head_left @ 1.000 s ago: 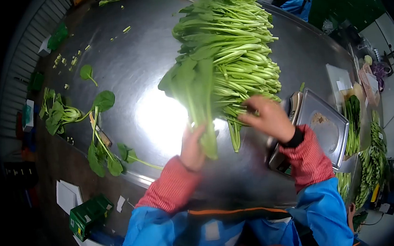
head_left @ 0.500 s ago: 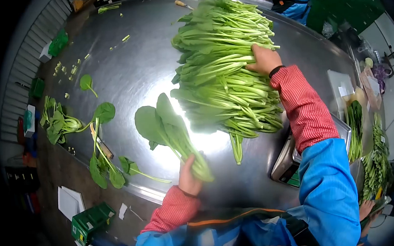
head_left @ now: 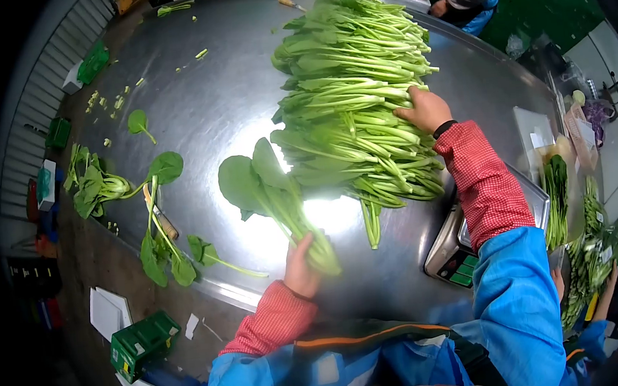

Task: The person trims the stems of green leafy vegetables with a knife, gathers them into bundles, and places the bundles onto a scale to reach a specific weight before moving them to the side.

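We note the left hand (head_left: 302, 267), near, fingers closed round the stalks of a small bunch (head_left: 269, 189) above the steel table (head_left: 193, 100). Farther right, the right hand (head_left: 426, 109) rests on the big pile of greens (head_left: 344, 81), fingers apparently curled into stalks.

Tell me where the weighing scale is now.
In the head view, the scale sits on the right side of the table, partly under the person's right sleeve, beside the pile of greens.
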### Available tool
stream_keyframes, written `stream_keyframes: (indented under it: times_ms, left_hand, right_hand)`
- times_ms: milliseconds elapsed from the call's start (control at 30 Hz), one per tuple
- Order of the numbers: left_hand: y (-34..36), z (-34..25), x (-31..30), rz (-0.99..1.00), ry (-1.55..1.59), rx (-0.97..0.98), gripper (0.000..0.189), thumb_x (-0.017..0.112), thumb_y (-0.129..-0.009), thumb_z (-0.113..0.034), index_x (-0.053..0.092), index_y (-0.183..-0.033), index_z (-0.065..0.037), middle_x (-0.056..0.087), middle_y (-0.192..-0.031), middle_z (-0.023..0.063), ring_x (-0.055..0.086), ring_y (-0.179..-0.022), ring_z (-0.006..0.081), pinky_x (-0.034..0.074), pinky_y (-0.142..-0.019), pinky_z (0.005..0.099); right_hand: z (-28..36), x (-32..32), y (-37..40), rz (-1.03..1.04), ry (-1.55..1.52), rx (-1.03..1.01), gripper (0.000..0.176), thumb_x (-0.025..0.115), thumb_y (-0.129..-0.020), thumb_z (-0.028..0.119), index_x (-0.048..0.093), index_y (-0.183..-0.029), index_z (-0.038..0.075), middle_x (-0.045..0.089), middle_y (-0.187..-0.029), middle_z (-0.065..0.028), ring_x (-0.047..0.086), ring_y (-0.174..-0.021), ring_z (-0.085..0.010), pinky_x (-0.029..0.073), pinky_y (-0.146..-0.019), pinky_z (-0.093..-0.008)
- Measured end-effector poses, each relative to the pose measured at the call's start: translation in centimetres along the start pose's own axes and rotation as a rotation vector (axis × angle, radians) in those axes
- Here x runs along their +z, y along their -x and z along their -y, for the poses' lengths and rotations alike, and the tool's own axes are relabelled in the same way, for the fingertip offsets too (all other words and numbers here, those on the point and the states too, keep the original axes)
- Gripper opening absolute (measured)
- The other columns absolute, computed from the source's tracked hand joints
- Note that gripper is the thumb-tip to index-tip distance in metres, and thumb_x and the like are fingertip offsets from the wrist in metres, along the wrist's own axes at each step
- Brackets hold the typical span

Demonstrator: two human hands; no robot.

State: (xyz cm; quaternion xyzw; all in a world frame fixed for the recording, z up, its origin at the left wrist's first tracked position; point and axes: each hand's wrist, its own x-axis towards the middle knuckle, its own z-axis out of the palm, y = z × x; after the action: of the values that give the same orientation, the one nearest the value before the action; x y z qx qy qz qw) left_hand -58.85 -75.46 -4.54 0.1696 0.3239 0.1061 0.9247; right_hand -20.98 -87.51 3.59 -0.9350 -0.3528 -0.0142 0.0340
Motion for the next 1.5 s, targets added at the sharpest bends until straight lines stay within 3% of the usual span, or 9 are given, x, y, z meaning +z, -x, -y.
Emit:
stream_keyframes:
  times_ms: [233,433,633,733,900,1133,1167,1300,1500]
  left_hand:
    - [1.7,-0.2,0.7,0.031,-0.059,0.015,0.039,0.06,-0.092,-0.014,0.045,-0.127,-0.008,0.059,-0.107,0.0075,0.06,-0.097,0.0205,0.051,-0.086,0.0369]
    - [3.7,0.6,1.2,0.153,-0.09,-0.012,0.048,0.056,-0.096,-0.029,0.039,-0.136,-0.008,0.056,-0.119,0.0094,0.056,-0.109,0.023,0.046,-0.096,0.0404]
    - [4.6,2.3,0.4,0.313,-0.246,-0.091,0.066,0.044,-0.096,-0.054,0.035,-0.143,-0.009,0.048,-0.138,0.0144,0.046,-0.128,0.0298,0.036,-0.107,0.046]
    - [4.8,2.9,-2.0,0.15,-0.081,-0.358,0.057,0.051,-0.096,-0.045,0.042,-0.136,-0.006,0.054,-0.129,0.0149,0.054,-0.117,0.031,0.042,-0.102,0.0467]
    - [5.5,2.6,-4.0,0.105,-0.114,-0.289,0.05,0.057,-0.09,-0.025,0.044,-0.134,-0.005,0.057,-0.125,0.0147,0.056,-0.114,0.0301,0.044,-0.099,0.046]
    - [7.2,1.3,-6.6,0.147,-0.038,-0.236,0.054,0.055,-0.087,-0.016,0.041,-0.137,-0.001,0.055,-0.128,0.0171,0.056,-0.116,0.0293,0.044,-0.099,0.0438]
    - [7.5,1.2,-6.6,0.142,-0.045,-0.215,0.05,0.052,-0.088,-0.012,0.042,-0.135,0.0,0.056,-0.126,0.0172,0.057,-0.114,0.029,0.046,-0.097,0.0424]
    - [8.1,1.1,-7.7,0.094,-0.094,-0.153,0.05,0.05,-0.087,-0.009,0.041,-0.135,0.001,0.058,-0.12,0.0171,0.06,-0.108,0.0282,0.05,-0.092,0.0409]
    - [8.2,1.1,-6.9,0.057,-0.151,-0.138,0.053,0.059,-0.084,-0.011,0.042,-0.133,-0.002,0.059,-0.114,0.0128,0.061,-0.101,0.0252,0.052,-0.087,0.0388]
  right_hand:
    - [4.2,-8.5,4.0,-0.347,0.064,-0.195,0.036,0.069,-0.079,0.039,0.061,-0.073,0.005,0.063,-0.066,-0.0146,0.063,-0.062,-0.0342,0.05,-0.056,-0.0445]
    - [9.9,-10.8,17.3,-0.575,-0.08,-0.263,0.041,0.076,-0.076,0.028,0.063,-0.105,0.002,0.063,-0.08,-0.0132,0.062,-0.068,-0.0283,0.047,-0.056,-0.0391]
    - [16.3,-2.6,27.5,-0.157,-0.294,-0.352,0.052,0.073,-0.078,0.032,0.057,-0.118,0.003,0.058,-0.08,-0.0117,0.059,-0.073,-0.0286,0.049,-0.063,-0.0369]
    - [16.6,-1.0,28.0,0.154,-0.625,-0.514,0.044,0.07,-0.081,0.03,0.06,-0.116,0.005,0.059,-0.081,-0.0119,0.059,-0.078,-0.0288,0.048,-0.065,-0.0369]
    - [13.0,2.3,22.6,0.071,-0.661,-0.123,0.034,0.067,-0.084,0.029,0.063,-0.105,0.003,0.062,-0.08,-0.0157,0.061,-0.072,-0.0333,0.049,-0.062,-0.0395]
    - [19.5,10.1,16.0,0.02,-0.417,-0.125,0.04,0.068,-0.081,0.038,0.062,-0.097,0.002,0.065,-0.081,-0.0184,0.063,-0.074,-0.0375,0.05,-0.063,-0.0443]
    - [19.8,10.5,15.5,0.218,-0.505,-0.069,0.037,0.068,-0.08,0.035,0.061,-0.095,0.002,0.065,-0.083,-0.0197,0.062,-0.072,-0.0381,0.05,-0.064,-0.043]
    - [18.7,13.0,15.7,0.274,-0.787,0.062,0.027,0.063,-0.081,0.025,0.062,-0.093,0.001,0.065,-0.078,-0.0146,0.063,-0.07,-0.0294,0.05,-0.067,-0.0361]
    - [20.0,10.6,19.6,0.458,-0.863,-0.025,0.069,0.074,-0.078,0.04,0.048,-0.125,-0.003,0.063,-0.074,-0.01,0.062,-0.066,-0.0239,0.051,-0.065,-0.0346]
